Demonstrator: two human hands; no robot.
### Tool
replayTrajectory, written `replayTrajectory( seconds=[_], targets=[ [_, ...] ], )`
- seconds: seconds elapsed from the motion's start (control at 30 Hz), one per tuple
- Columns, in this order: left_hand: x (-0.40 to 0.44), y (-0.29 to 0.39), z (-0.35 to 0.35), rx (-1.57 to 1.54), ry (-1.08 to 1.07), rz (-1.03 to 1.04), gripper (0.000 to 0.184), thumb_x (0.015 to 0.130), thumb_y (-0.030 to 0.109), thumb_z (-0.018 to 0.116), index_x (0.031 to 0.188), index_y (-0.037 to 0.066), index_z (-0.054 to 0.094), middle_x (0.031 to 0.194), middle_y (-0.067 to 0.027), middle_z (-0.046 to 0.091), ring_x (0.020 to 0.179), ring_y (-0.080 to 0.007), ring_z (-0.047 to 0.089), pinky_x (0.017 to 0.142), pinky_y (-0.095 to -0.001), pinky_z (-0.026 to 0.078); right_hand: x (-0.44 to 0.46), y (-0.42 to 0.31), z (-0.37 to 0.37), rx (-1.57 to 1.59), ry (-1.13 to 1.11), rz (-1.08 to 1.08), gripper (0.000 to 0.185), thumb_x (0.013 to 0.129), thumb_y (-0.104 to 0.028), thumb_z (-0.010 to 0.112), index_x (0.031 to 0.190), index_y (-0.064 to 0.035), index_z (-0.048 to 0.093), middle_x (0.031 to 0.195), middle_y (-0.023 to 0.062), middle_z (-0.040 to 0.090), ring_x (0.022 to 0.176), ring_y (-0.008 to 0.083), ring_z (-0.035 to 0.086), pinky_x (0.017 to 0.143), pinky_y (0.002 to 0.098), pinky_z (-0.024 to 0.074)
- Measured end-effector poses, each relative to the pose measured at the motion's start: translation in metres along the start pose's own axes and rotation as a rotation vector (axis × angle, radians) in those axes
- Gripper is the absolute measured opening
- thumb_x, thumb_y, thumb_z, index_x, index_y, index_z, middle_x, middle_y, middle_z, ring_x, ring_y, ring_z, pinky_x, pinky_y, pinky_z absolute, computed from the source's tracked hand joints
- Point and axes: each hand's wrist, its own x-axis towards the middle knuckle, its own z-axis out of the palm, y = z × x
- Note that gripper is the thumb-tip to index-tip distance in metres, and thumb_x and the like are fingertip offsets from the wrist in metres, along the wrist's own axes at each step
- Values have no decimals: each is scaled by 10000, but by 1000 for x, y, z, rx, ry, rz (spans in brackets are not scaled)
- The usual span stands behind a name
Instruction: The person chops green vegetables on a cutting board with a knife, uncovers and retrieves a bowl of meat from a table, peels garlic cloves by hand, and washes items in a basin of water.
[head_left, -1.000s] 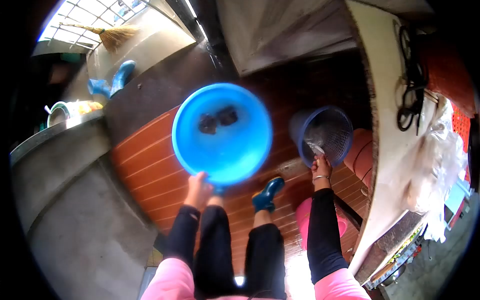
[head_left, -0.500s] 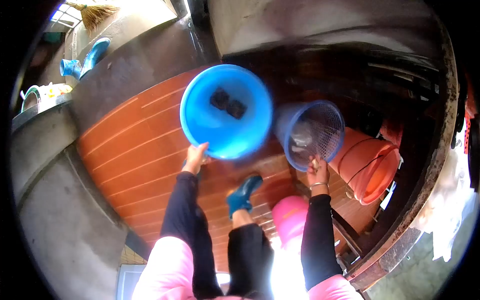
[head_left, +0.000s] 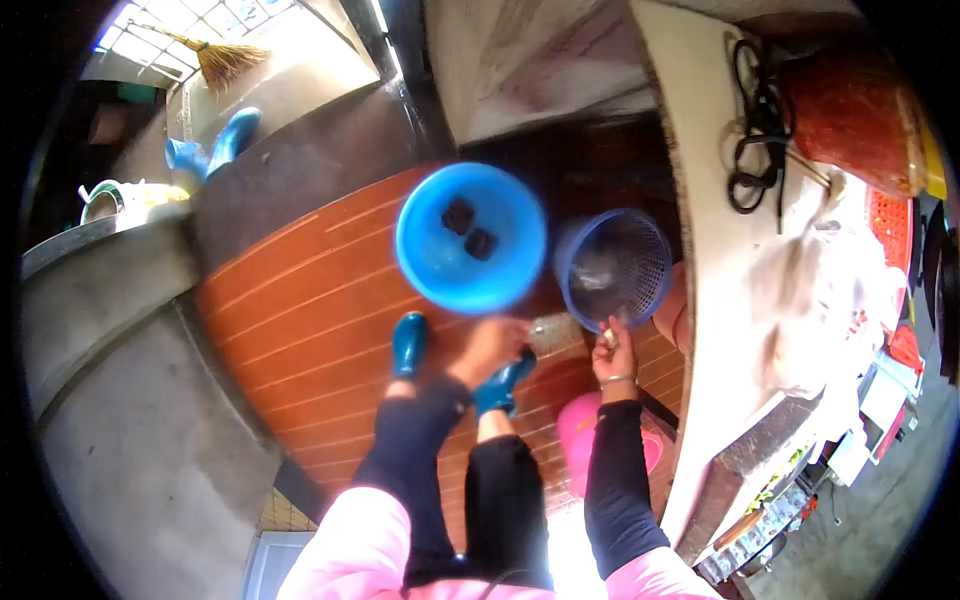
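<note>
In the head view, a round blue basin (head_left: 425, 270) sits on the reddish tiled floor with two dark square pieces (head_left: 480, 244) inside its bottom. Beside it on the right, a blue-purple mesh basket (head_left: 655, 265) leans with its mouth turned toward me. My right hand (head_left: 615, 358) has its fingers closed at the basket's near rim, with a small pale spot between them that I cannot make out. Smeared by motion, my left hand (head_left: 492, 347) is below the basin, apart from it and near my boot (head_left: 505, 383); its fingers do not show clearly.
A pink bucket (head_left: 577, 440) stands by my right forearm. To the right rises a pale counter (head_left: 705, 200) with a black cord (head_left: 760, 140) and plastic bags (head_left: 800, 290). A grey concrete wall (head_left: 120, 370) borders the left. Blue boots (head_left: 232, 140) and a broom (head_left: 228, 62) lie farther off.
My left hand has let go of the basin's rim and moved right, toward my body's middle. The view has shifted, bringing the counter in and hiding most of the orange bucket. My right hand stays at the basket.
</note>
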Motion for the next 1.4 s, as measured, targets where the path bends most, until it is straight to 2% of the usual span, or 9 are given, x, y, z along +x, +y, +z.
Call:
replayTrajectory(
  seconds=[0.1, 0.2, 0.4, 0.5, 0.63, 0.77, 0.9, 1.07, 1.4],
  targets=[
    [8, 1, 60, 446, 23, 404, 288, 809, 83, 540, 1089, 15, 538, 784, -65, 607, 582, -122, 553, 466, -225, 451, -25, 7, 7, 1, -31, 4, 215, 824, -214, 520, 1009, -106, 544, 859, 39, 583, 532, 69, 466, 375, 153, 314],
    [-5, 43, 102, 95, -140, 56, 277, 855, 161, 505, 1103, 44, 540, 692, -35, 594, 515, -94, 529, 443, -215, 420, -61, 6, 34, -256, -21, -38, 198, 853, -211, 463, 988, -98, 552, 807, -15, 586, 576, 53, 515, 367, 187, 355],
    [32, 17, 126, 17, -34, 1, 234, 856, 141, 494, 1039, 17, 567, 657, -61, 602, 480, -104, 543, 419, -207, 418, -69, -6, 36, -345, 103, -197, 245, 850, -157, 478, 1068, -52, 514, 877, 36, 564, 723, 159, 570, 489, 247, 475],
    [28, 46, 130, -96, 128, -84, 191, 825, 65, 487, 971, 2, 592, 637, -73, 602, 463, -120, 544, 399, -227, 411, -70, -17, 34, -222, -130, -224, 250, 844, -158, 500, 1063, -39, 509, 871, 57, 553, 745, 165, 565, 558, 268, 495],
    [93, -4, 131, 183, 163, 35, 269, 758, 157, 593, 970, -9, 587, 675, -154, 603, 590, -236, 613, 539, -322, 488, -32, -10, 9, -138, 58, -315, 246, 833, -114, 492, 1050, 2, 496, 871, 104, 536, 716, 207, 560, 556, 295, 512],
    [151, -54, 142, 708, 26, 362, 407, 632, 306, 689, 902, 10, 618, 978, -206, 561, 882, -338, 553, 763, -363, 450, -25, -11, -4, -136, 178, -310, 222, 809, -60, 485, 1016, 17, 504, 837, 113, 527, 691, 220, 555, 527, 305, 513],
    [127, -29, 146, 546, -166, 738, 441, 620, 424, 654, 869, 59, 635, 842, -113, 599, 800, -323, 576, 715, -368, 470, -24, -16, -7, -180, 162, -398, 267, 763, 4, 463, 1024, 37, 503, 753, 96, 543, 597, 181, 546, 481, 269, 486],
    [65, 57, 120, 290, -292, -41, 192, 734, 192, 623, 843, 40, 583, 718, -76, 585, 589, -174, 570, 490, -281, 457, -35, -27, 5, -606, 127, -405, 235, 778, -16, 515, 1004, 32, 556, 712, 72, 576, 528, 122, 520, 461, 213, 430],
    [46, 56, 100, -37, -318, -86, 163, 785, 107, 590, 911, 35, 516, 712, -55, 565, 525, -129, 530, 444, -241, 427, -57, -19, 34, -684, 75, -554, 156, 772, -100, 596, 901, -16, 624, 686, -16, 575, 507, 31, 436, 450, 161, 344]
  ],
)
